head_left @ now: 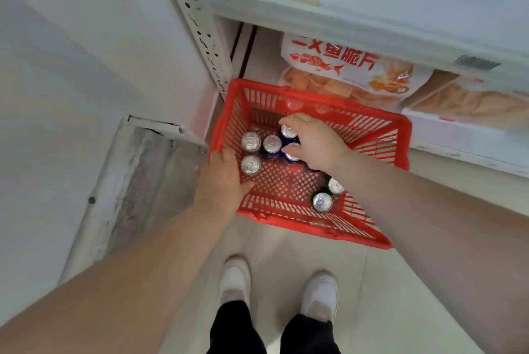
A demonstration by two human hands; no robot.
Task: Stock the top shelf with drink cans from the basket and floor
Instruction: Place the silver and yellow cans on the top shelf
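Note:
A red plastic basket (pixel 372 136) stands on the floor against the shelving. Several drink cans stand upright in it: silver-topped cans (pixel 251 141) at the left, blue cans (pixel 272 145) in the middle, and two dark cans (pixel 322 202) near the front right corner. My right hand (pixel 315 141) reaches down over the middle group, and its thumb and fingers curl round a blue can (pixel 288 131). My left hand (pixel 221 179) is at the basket's left wall beside a silver can (pixel 250 165), thumb spread out and holding nothing. The top shelf is out of view.
A white shelf edge (pixel 343 27) juts out above the basket. Snack bags (pixel 343 73) lie on the lower shelf behind it. A perforated shelf upright (pixel 200 27) and a white wall are on the left. My two shoes (pixel 234 282) stand on the tiled floor just before the basket.

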